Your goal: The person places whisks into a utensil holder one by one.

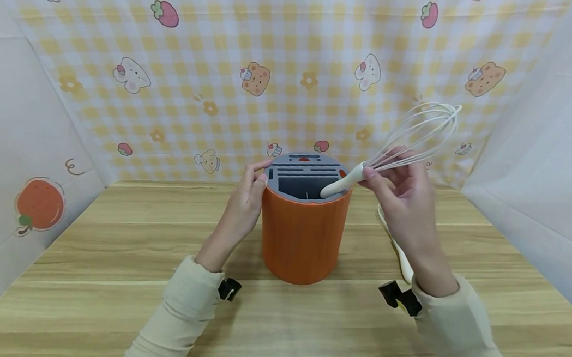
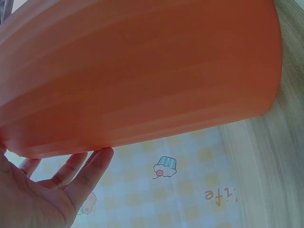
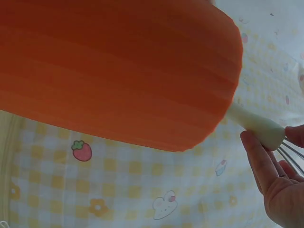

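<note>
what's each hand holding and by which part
The right hand pinches the whisk where handle meets wires; the left hand holds the orange container near its top.

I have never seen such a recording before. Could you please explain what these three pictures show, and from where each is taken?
There is no machine here, only a person's two bare hands. The wide picture comes from a camera worn on the head; the other two come from a camera on each wrist, looking at that hand's work.

On the wooden table stands an orange container with a grey slotted top. The left hand touches its upper side. The right hand holds a whisk, wires upward, its handle's end at the large opening; how far inside is unclear. Another pale-handled utensil lies on the table, partly hidden by the right hand.
</note>
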Available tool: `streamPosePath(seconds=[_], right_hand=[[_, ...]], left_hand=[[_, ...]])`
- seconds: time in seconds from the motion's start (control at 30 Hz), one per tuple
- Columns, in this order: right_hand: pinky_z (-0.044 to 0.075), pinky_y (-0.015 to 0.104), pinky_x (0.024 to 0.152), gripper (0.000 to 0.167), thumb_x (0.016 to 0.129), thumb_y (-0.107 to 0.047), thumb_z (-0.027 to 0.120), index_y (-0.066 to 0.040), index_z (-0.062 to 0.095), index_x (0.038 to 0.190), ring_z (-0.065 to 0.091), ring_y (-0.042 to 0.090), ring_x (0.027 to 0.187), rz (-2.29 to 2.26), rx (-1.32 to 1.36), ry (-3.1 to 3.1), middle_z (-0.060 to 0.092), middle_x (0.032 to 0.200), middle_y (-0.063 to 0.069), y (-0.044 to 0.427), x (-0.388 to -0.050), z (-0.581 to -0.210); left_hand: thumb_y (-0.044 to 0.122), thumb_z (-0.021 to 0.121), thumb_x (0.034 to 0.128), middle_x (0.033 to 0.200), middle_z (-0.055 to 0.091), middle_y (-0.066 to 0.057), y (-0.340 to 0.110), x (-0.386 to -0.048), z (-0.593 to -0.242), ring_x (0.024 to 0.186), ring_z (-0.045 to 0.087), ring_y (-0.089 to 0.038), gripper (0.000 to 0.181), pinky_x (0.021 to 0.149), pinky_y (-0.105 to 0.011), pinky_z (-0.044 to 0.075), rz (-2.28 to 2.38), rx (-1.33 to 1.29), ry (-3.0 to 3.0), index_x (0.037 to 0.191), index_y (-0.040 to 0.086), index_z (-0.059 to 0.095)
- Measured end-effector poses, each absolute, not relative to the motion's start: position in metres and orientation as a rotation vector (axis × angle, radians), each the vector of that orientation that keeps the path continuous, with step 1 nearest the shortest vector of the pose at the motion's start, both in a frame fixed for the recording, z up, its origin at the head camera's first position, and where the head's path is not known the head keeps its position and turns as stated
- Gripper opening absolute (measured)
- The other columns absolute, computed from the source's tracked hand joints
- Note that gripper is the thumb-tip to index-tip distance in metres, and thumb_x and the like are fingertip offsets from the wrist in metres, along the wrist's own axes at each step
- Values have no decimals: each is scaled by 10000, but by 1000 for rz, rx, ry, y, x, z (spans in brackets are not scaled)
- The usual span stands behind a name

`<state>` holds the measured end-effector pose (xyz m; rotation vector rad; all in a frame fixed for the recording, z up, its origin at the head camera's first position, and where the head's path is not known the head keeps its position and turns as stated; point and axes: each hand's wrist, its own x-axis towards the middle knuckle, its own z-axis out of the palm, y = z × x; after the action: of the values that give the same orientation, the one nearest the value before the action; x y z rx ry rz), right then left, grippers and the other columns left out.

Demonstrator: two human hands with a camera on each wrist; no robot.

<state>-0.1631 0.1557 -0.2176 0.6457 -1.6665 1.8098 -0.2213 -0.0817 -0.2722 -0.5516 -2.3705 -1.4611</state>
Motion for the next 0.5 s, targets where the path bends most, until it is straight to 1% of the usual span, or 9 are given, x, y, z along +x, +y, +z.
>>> streamPosePath(seconds=[0.07, 0.13, 0.23, 0.3, 0.37, 0.5], right_hand=[[540, 284, 750, 263, 836, 99, 579, -16, 490, 1056, 627, 141, 836, 1755, 634, -1722, 580, 923, 65, 154, -165, -220], [536, 260, 755, 286, 838, 82, 587, 40, 472, 1097, 626, 127, 850, 1684, 616, -1790, 575, 944, 51, 152, -166, -223], [525, 207, 759, 338, 844, 57, 596, 92, 438, 1141, 620, 74, 867, 1551, 589, -1894, 556, 995, 19, 148, -167, -227], [514, 176, 769, 353, 850, 43, 596, 116, 422, 1149, 614, 43, 881, 1454, 584, -1947, 544, 1034, 30, 146, -168, -228], [507, 157, 770, 348, 852, 33, 600, 110, 432, 1148, 606, 23, 874, 1389, 581, -1973, 549, 1040, 57, 145, -170, -230], [500, 145, 776, 360, 845, 11, 620, 96, 456, 1154, 603, 34, 866, 1338, 567, -1989, 586, 1030, 122, 144, -173, -232]], left_hand=[[357, 268, 992, 1045, 536, -80, -82, -221, -272, 952, 534, -228, 404, 843, -410, 441, -1461, -550, -2371, 1369, 253, 369], [357, 269, 992, 1062, 545, -81, -82, -221, -272, 964, 538, -226, 405, 857, -414, 443, -1459, -551, -2370, 1369, 248, 370], [360, 269, 993, 1091, 553, -77, -82, -221, -272, 985, 540, -221, 408, 877, -422, 443, -1461, -550, -2369, 1369, 239, 372], [363, 272, 993, 1100, 558, -77, -82, -221, -272, 988, 541, -221, 410, 877, -424, 442, -1455, -549, -2369, 1369, 237, 373], [365, 272, 992, 1096, 557, -76, -81, -221, -272, 982, 539, -222, 411, 866, -422, 441, -1452, -547, -2368, 1370, 238, 374], [367, 272, 990, 1091, 561, -74, -82, -221, -273, 976, 539, -225, 409, 854, -420, 443, -1446, -545, -2366, 1367, 246, 376]])
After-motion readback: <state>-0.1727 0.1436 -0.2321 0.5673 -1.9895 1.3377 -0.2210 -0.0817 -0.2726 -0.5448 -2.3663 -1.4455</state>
